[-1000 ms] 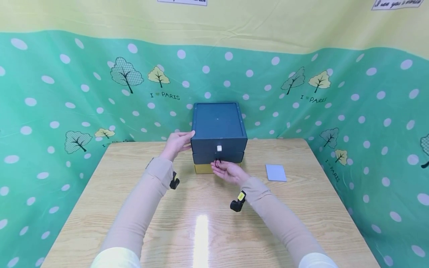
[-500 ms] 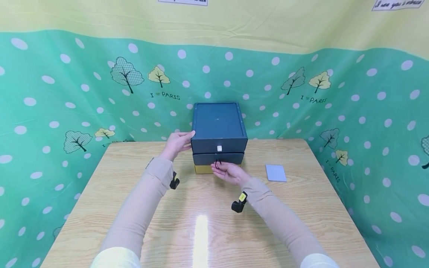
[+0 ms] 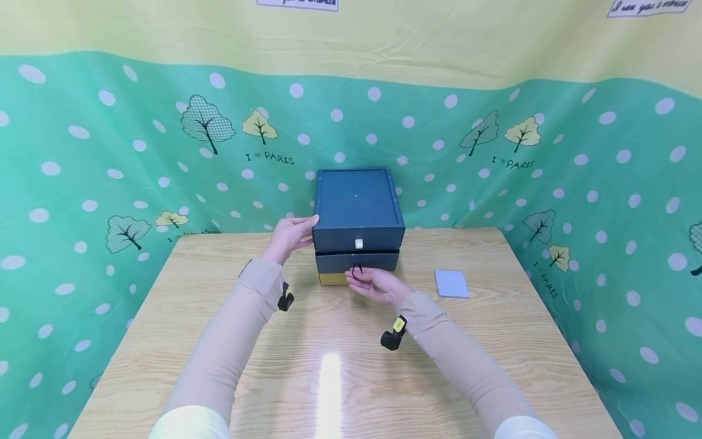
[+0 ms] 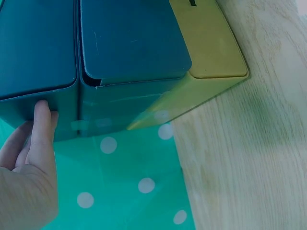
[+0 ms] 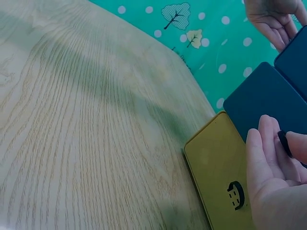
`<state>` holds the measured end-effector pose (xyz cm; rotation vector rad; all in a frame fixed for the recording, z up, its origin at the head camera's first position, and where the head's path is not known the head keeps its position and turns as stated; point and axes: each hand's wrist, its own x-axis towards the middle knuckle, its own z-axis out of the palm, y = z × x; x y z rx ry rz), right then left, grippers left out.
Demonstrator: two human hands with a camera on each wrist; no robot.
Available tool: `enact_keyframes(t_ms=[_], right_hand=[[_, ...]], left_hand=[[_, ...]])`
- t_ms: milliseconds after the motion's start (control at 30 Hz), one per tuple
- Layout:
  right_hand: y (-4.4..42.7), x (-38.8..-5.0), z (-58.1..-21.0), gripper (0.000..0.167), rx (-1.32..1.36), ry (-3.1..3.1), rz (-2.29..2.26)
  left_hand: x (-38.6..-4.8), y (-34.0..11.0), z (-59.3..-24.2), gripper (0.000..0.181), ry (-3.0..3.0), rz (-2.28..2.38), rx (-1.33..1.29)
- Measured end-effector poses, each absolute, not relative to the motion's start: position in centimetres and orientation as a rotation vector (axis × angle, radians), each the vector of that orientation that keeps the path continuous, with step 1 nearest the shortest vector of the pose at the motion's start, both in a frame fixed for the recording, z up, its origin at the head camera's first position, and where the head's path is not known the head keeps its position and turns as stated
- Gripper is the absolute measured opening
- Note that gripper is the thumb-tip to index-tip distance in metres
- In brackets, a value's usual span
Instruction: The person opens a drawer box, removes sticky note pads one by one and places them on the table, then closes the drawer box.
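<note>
A stacked drawer box (image 3: 356,198) stands at the back of the table, dark blue above with a yellow bottom drawer (image 3: 331,279). Its top drawer front carries a white knob (image 3: 359,244). The middle dark blue drawer (image 3: 331,263) sticks out slightly, and a narrow gap shows at its edge in the left wrist view. My right hand (image 3: 377,285) pinches this drawer's black loop handle (image 5: 285,143) between thumb and fingers. Against the left side of the top section rests my left hand (image 3: 290,235), its extended fingers (image 4: 42,120) touching the wall. The drawer's inside is hidden.
A light blue square (image 3: 452,283) lies on the wooden table (image 3: 247,378), right of the box. Another black loop handle (image 5: 238,195) is on the yellow drawer front. Green dotted cloth (image 3: 433,152) hangs close behind the box and along both sides.
The middle drawer has slid slightly outward, with my right hand moving a little toward me on its handle. My left hand has stayed against the box.
</note>
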<state>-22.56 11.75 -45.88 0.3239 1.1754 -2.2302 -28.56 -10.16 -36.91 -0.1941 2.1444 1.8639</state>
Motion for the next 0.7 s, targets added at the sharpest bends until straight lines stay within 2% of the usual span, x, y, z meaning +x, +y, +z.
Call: enact_keyframes(t_ms=[300, 700], right_hand=[[11.84, -22.34, -45.86, 0.030, 0.299, 1.174, -2.210], [11.99, -21.83, -45.81, 0.035, 0.275, 1.201, -2.188]], left_hand=[[-28.46, -10.09, -36.78, 0.055, 2.138, 1.876, -0.209], [-28.71, -10.03, -36.78, 0.057, 2.129, 1.858, -0.241]])
